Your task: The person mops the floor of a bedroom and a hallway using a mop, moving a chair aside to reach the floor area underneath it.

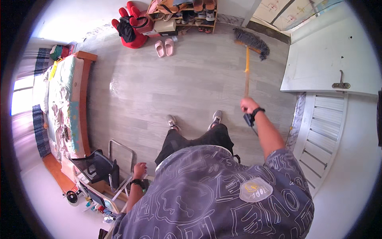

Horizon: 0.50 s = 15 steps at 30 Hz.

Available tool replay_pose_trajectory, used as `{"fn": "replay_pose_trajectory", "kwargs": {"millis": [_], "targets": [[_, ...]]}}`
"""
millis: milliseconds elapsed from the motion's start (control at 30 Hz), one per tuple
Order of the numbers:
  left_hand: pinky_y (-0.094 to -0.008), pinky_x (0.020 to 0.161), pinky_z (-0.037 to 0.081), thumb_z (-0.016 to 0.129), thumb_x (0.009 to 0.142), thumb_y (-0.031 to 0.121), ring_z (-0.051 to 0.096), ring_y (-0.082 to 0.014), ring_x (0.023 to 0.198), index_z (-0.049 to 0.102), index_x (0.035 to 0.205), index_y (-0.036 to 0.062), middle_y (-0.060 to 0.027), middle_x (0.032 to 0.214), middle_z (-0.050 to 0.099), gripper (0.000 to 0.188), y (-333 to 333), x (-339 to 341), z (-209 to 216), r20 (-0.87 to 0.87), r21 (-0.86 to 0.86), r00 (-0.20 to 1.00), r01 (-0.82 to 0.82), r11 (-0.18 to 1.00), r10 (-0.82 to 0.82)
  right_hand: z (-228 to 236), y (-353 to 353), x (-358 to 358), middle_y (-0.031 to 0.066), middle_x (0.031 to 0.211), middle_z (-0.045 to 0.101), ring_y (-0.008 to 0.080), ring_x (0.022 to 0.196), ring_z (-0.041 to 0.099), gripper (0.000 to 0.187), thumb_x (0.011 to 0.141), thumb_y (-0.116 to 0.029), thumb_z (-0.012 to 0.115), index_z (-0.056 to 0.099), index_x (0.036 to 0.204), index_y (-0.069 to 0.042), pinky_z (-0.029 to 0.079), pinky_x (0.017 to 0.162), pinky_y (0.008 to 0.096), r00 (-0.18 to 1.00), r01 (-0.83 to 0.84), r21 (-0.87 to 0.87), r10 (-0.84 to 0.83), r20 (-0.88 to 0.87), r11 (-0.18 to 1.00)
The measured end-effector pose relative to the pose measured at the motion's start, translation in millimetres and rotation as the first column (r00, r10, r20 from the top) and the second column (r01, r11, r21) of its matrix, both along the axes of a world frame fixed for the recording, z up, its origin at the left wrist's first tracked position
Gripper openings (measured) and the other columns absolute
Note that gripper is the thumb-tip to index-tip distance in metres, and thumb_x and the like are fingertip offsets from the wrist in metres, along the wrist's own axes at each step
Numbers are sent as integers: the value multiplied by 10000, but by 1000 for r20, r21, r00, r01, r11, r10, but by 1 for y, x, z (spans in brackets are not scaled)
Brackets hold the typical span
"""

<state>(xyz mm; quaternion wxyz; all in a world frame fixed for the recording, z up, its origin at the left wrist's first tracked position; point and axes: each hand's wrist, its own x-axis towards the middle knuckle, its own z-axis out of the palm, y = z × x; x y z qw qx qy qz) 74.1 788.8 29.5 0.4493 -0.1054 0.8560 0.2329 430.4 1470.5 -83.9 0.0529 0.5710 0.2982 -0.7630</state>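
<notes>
My right hand (249,105) is out to the right, its fingers wrapped round the handle of a floor mop. The mop's wooden stick (247,75), with a yellow section higher up, runs away from me to a wide, fluffy dark grey head (252,42) flat on the floor. Black bands and a small dark device sit on that wrist. Low at my left side hangs my left hand (139,170), fingers loosely curled, with nothing visible in it. It is close to the metal-framed black chair (99,167), apparently not touching it.
Pink slippers (164,48) lie on the grey plank floor (159,87) near a shoe rack (185,18) and a red bag (135,40). A bed (67,107) lines the left side. At right are a white door (318,59) and a louvred panel (324,123).
</notes>
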Motion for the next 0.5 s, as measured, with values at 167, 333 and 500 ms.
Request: {"fn": "replay_pose_trajectory", "kwargs": {"millis": [167,333,500], "targets": [[-320,486,487,560,881,179,549,-152,545,664,992,62,-60,729,603,193,-56,-93,-83,279,68,953,99,993,-115,42,-149,-4,1,528,452,115,451,456,178,709,18,568,493,572,-67,321,394,292,967,-208,125,184,177,970],[-318,491,497,528,899,202,573,-167,560,656,1019,60,-59,732,620,226,-45,-294,-145,167,113,908,370,922,-384,91,-347,-44,128,543,617,255,488,637,274,769,-212,576,602,567,-28,529,507,383,676,-668,144,515,527,730],[-278,474,461,526,886,189,537,-127,548,639,1071,60,-52,734,609,252,58,-431,-100,107,225,971,185,957,-213,101,-569,-33,198,663,636,335,641,652,326,777,-280,648,612,673,26,523,596,425,745,-549,221,352,566,806]]}}
